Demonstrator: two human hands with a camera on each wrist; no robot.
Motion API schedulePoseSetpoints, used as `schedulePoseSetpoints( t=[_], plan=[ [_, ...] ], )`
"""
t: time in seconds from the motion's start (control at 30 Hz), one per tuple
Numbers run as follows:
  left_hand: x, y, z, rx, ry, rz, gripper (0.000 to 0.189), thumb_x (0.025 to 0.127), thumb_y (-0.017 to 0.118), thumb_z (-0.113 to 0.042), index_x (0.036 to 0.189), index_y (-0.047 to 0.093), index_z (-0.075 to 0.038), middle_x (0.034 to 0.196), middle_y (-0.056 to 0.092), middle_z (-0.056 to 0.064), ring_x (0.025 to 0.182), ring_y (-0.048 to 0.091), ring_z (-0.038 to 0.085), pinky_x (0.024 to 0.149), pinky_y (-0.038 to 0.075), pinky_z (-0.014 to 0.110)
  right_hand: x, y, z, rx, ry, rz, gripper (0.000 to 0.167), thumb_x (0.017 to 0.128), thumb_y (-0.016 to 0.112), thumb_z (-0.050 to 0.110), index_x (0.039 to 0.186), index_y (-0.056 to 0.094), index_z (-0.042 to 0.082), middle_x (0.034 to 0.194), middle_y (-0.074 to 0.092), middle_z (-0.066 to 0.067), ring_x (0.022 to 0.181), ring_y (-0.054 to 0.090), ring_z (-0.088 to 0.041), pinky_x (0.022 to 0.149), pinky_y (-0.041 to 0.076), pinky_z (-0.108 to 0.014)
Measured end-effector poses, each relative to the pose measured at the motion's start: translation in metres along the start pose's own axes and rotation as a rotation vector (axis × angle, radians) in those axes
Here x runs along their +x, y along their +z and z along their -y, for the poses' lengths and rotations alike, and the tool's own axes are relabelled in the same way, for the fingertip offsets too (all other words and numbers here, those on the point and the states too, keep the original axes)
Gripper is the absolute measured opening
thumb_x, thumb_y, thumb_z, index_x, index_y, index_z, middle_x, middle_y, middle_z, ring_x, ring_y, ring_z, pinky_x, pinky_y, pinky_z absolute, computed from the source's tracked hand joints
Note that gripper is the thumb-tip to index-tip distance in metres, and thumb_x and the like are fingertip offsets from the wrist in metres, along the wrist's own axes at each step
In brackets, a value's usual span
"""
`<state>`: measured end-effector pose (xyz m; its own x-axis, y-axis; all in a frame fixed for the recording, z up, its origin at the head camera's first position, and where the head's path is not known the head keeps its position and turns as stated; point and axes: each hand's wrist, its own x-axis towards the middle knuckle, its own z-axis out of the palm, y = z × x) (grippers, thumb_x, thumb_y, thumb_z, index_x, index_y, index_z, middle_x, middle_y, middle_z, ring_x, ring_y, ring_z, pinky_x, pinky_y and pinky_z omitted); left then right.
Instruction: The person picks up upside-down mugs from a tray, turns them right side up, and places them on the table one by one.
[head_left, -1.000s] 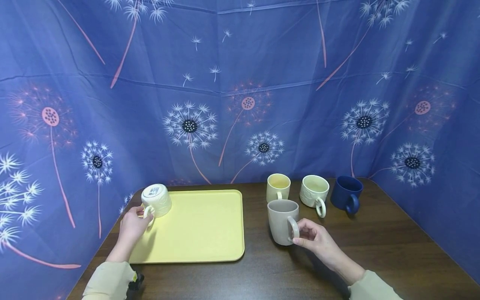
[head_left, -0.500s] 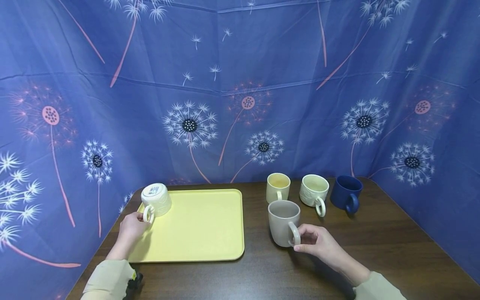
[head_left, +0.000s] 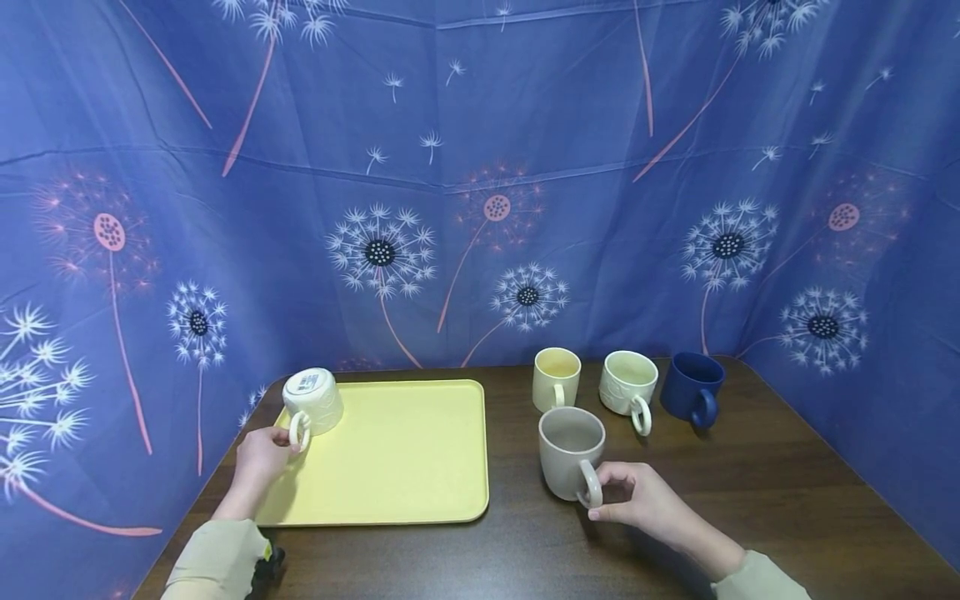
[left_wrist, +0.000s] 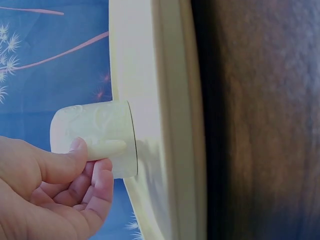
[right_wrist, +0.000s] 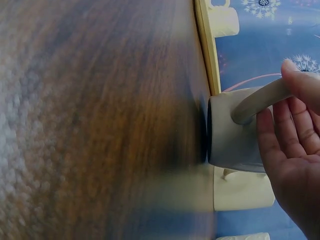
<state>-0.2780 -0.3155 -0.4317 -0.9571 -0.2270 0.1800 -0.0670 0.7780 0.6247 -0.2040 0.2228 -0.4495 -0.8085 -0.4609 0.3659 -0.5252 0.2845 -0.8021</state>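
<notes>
At the tray's left end a white cup (head_left: 313, 402) stands upside down on the yellow tray (head_left: 420, 467). My left hand (head_left: 262, 458) pinches its handle (left_wrist: 107, 149) between thumb and curled fingers. Right of the tray, my right hand (head_left: 645, 504) holds a grey mug (head_left: 566, 467) by the handle (right_wrist: 257, 102), thumb on one side and fingers on the other. The grey mug is mouth up; whether its base touches the table cannot be told.
Behind the grey mug stand a pale yellow mug (head_left: 555, 383), a cream cup (head_left: 626, 383) and a dark blue mug (head_left: 692, 387), all mouth up. The blue dandelion-print cloth (head_left: 450, 267) hangs right behind the wooden table (head_left: 465, 567).
The grey mug and my right hand have shifted slightly nearer and to the right. My left hand has drawn back a little at the white cup's handle; that cup has stayed put.
</notes>
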Motion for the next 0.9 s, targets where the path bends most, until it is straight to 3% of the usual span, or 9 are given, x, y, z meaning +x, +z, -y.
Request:
schedulePoseSetpoints(
  t=[0.2,0.37,0.6,0.9],
  plan=[
    [-0.002,0.003,-0.002,-0.009,0.025,0.007,0.019,0.075,0.069,-0.005,0.089,0.068,0.007,0.078,0.069,0.015,0.064,0.057,0.018,0.062,0.043,0.033,-0.001,0.001,-0.002,-0.013,-0.001,-0.005,0.020,0.072,0.078,0.003,0.087,0.066,0.009,0.090,0.071,-0.008,0.087,0.065,-0.014,0.081,0.046,-0.022],
    [-0.002,0.005,-0.005,0.005,0.051,-0.002,0.018,0.077,0.069,-0.005,0.091,0.068,0.006,0.082,0.070,0.016,0.073,0.060,0.026,0.066,0.044,0.038,-0.001,0.001,-0.007,-0.018,0.003,-0.006,0.020,0.071,0.079,0.003,0.086,0.067,0.008,0.087,0.070,-0.009,0.085,0.064,-0.013,0.079,0.047,-0.022],
    [-0.002,0.007,-0.014,0.010,0.093,-0.021,0.019,0.081,0.069,-0.007,0.094,0.068,0.006,0.085,0.070,0.018,0.078,0.063,0.034,0.075,0.044,0.047,-0.001,0.001,-0.010,-0.046,0.084,-0.010,0.019,0.069,0.081,0.009,0.082,0.067,0.012,0.087,0.071,-0.005,0.086,0.065,-0.012,0.081,0.046,-0.020],
    [-0.003,0.006,-0.031,-0.015,0.134,-0.077,0.016,0.081,0.068,-0.005,0.091,0.067,0.007,0.083,0.069,0.018,0.072,0.062,0.026,0.071,0.045,0.043,0.002,0.003,-0.009,-0.092,0.152,0.009,0.021,0.068,0.083,0.016,0.077,0.064,0.019,0.085,0.070,0.004,0.086,0.063,-0.007,0.081,0.045,-0.021]
  ],
)
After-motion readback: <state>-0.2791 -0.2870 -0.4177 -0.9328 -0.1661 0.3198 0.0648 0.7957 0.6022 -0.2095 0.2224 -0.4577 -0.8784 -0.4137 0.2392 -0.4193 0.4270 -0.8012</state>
